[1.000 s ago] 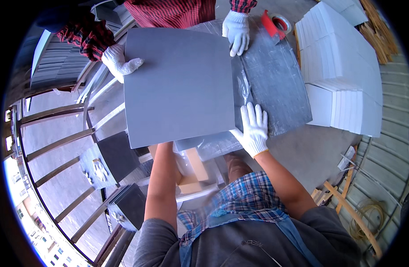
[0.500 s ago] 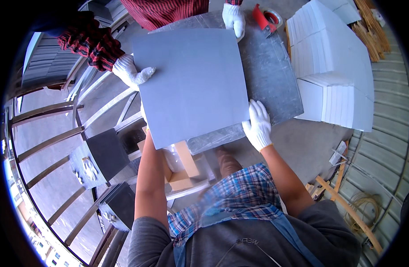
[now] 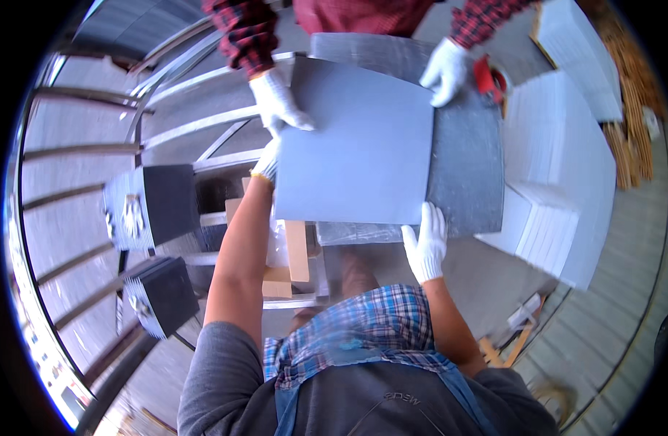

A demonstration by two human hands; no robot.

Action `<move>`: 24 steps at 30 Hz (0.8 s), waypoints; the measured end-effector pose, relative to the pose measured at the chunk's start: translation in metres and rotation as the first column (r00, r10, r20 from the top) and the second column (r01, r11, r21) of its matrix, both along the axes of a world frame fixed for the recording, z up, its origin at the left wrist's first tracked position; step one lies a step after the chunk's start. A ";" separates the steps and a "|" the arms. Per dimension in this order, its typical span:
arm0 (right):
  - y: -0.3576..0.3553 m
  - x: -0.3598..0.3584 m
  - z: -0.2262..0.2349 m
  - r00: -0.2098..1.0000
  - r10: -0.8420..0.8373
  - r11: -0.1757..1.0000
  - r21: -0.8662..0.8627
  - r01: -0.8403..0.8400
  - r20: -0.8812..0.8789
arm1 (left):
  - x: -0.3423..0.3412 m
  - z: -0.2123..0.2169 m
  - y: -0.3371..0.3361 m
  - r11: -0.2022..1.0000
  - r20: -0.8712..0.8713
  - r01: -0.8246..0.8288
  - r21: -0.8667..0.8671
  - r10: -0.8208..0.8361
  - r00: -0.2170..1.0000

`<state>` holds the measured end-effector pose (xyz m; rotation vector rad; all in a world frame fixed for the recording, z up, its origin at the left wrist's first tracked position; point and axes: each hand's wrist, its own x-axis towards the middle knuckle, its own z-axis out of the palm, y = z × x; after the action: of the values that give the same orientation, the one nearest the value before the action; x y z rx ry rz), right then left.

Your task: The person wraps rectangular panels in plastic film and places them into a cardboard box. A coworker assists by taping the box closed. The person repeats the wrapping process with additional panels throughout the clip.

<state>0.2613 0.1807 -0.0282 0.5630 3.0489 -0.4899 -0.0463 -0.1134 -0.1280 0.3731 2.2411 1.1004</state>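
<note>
A flat grey rectangular panel [image 3: 355, 145] lies over a larger, scuffed dark grey board [image 3: 468, 160]. My left hand [image 3: 267, 158], in a white knit glove, is at the panel's left edge, its fingers mostly hidden. With fingers straight and thumb spread, my gloved right hand [image 3: 427, 243] touches the panel's near right corner. Across from me, a person in red and black checked sleeves has a gloved hand [image 3: 277, 102] on the panel's far left part. That person's other gloved hand [image 3: 446, 71] is by its far right corner.
A red tape dispenser [image 3: 489, 78] sits at the board's far right. White panels [image 3: 559, 138] are stacked on the right. An open cardboard box [image 3: 297, 251] lies below the board's near left. Dark panel stacks [image 3: 170, 203] with gloves stand on a metal frame at left.
The panel has turned and now sits squarer to me. My right hand has shifted nearer along its corner. The other person's left-side hand has moved right with the panel; my view has shifted too.
</note>
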 end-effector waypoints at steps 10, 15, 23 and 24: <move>-0.008 0.008 -0.015 0.999 -0.018 0.999 -0.049 0.020 0.047 | 0.044 0.035 -0.017 0.738 0.600 -0.644 0.201 0.428 0.676; -0.008 -0.002 -0.018 0.959 -0.284 0.815 -0.533 0.229 -0.022 | 0.095 0.062 -0.013 0.898 0.081 -0.389 0.207 0.380 0.921; -0.040 -0.025 0.027 0.895 -0.422 0.765 -0.473 0.437 0.143 | 0.129 0.068 0.013 0.845 0.082 -0.530 0.076 0.524 0.848; -0.043 -0.027 0.025 0.904 -0.406 0.803 -0.420 0.423 0.136 | 0.130 0.066 0.012 0.847 0.059 -0.526 0.073 0.523 0.850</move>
<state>0.2348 0.1378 -0.0028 1.1893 2.6183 -1.1257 0.0836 -0.1017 -0.0621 -0.2534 2.3285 1.4659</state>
